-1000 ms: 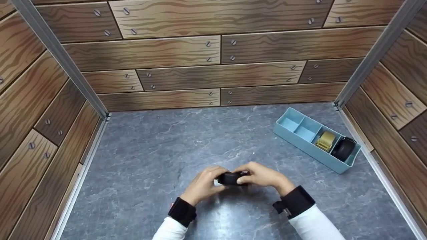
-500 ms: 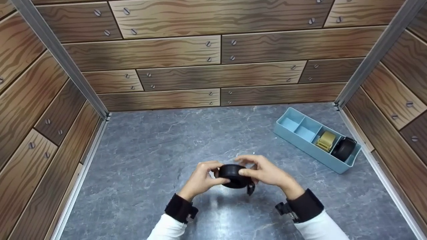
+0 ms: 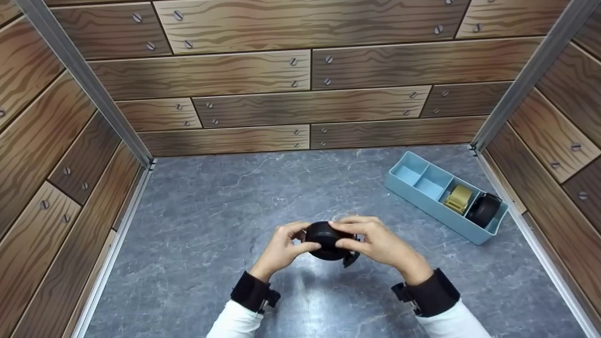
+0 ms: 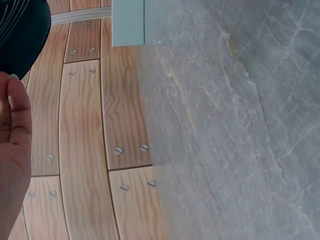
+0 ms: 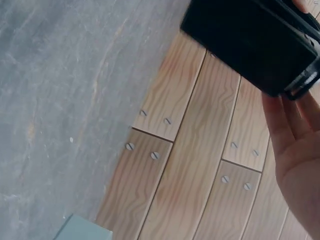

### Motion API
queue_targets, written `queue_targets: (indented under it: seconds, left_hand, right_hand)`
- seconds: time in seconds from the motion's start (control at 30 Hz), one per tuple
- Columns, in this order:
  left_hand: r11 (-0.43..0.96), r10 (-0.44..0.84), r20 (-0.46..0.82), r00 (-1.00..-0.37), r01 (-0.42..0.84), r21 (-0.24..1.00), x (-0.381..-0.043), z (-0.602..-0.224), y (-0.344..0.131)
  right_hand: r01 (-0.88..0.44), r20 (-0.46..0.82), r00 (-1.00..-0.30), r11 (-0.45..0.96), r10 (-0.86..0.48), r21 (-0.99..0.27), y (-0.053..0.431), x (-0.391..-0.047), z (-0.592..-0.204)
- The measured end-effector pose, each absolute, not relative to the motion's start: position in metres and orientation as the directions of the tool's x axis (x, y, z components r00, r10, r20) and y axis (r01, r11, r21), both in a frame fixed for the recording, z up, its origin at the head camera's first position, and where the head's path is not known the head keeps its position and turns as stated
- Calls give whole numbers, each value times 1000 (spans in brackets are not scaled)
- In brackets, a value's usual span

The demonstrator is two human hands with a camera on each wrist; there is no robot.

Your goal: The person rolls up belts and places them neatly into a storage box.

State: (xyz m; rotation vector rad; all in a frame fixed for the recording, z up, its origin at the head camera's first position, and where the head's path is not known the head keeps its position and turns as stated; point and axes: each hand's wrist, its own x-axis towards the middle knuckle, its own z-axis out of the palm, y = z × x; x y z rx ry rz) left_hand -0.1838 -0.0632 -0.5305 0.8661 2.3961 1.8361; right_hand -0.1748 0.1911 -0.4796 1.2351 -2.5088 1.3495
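Observation:
A rolled-up black belt point(image 3: 324, 237) is held up in front of the person between both hands. My left hand point(image 3: 278, 251) grips its left side, with the thumb at the lower front edge and the fingers on the far side. The right hand point(image 3: 382, 243) holds the right side, thumb on the near face and index finger on top. A dark buckle end point(image 3: 350, 259) hangs at the lower right of the coil. In the right wrist view, the buckle point(image 5: 304, 80) shows beside the belt's broad dark band point(image 5: 250, 45), above the right hand's fingers.
A light-blue divided box point(image 3: 429, 209) lies slanted at the right of the grey marbled surface point(image 3: 211, 211). One compartment holds a yellow rolled belt point(image 3: 459, 197), the end one a black rolled belt point(image 3: 484, 210). Wood-patterned walls point(image 3: 310, 70) stand at the back and sides.
Both hands have raised the coil slightly away from the body and tilted it, so its open side shows more. The right fingers, lifted half a second ago, now rest on its top.

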Motion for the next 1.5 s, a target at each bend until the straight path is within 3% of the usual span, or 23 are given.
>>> queue_targets:
  seconds: [0.27, 0.63, 0.97, 1.23, 1.5]
  left_hand:
    - [193, 406, 256, -877, 356, 914, -184, -535, -63]
    - [144, 463, 229, -856, 327, 934, -173, -503, -63]
    - [230, 427, 200, -882, 320, 919, -190, -542, -53]
    - [513, 489, 152, -859, 424, 746, -191, -543, -44]
    - [762, 479, 122, -869, 481, 433, -183, -555, -50]
  right_hand:
    - [-637, 310, -721, 418, -620, -647, 188, -171, -475]
    - [-558, 295, -754, 336, -587, -759, 191, -175, -487]
    - [-527, 277, -786, 364, -553, -768, 193, -176, -496]
    - [-417, 192, -876, 496, -442, -762, 202, -183, -505]
    - [-265, 157, -963, 647, -221, -714, 224, -193, -512]
